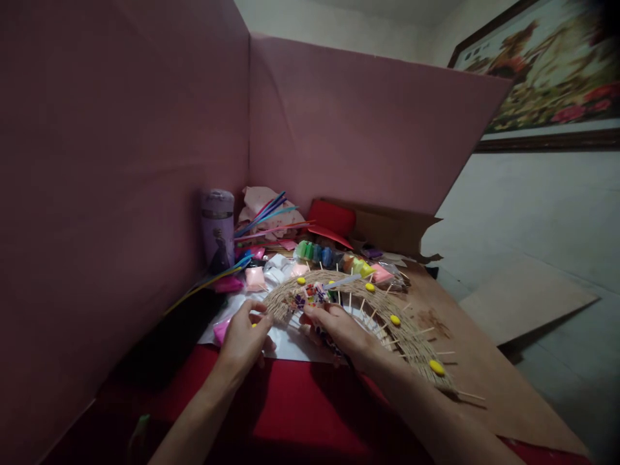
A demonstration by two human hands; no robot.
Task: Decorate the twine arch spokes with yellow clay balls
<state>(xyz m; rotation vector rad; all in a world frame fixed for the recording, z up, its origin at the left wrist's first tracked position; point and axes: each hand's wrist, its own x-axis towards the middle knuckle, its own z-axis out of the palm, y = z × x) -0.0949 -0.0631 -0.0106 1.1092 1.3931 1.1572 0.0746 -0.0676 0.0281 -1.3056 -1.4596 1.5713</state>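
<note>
A woven straw-coloured arc [322,279], with thin wooden sticks poking out and several yellow oval pieces [395,320] along it, lies across the work surface. My left hand [246,332] is closed at its left end, fingers curled around the edge. A bit of yellow shows between thumb and fingers; whether it is fixed to the arc I cannot tell. My right hand [336,326] grips a flower-patterned glue gun [310,296] over the arc's left part. A translucent glue stick [345,281] sticks out of its back to the right. The nozzle tip is hard to make out.
Behind the arc lie packets of coloured clay [320,254], pink packets [254,279] and pipe cleaners [266,216]. A purple cylinder [217,229] stands at the left by the pink panels [358,123]. Brown board [484,381] extends right; red cloth [295,400] covers the front.
</note>
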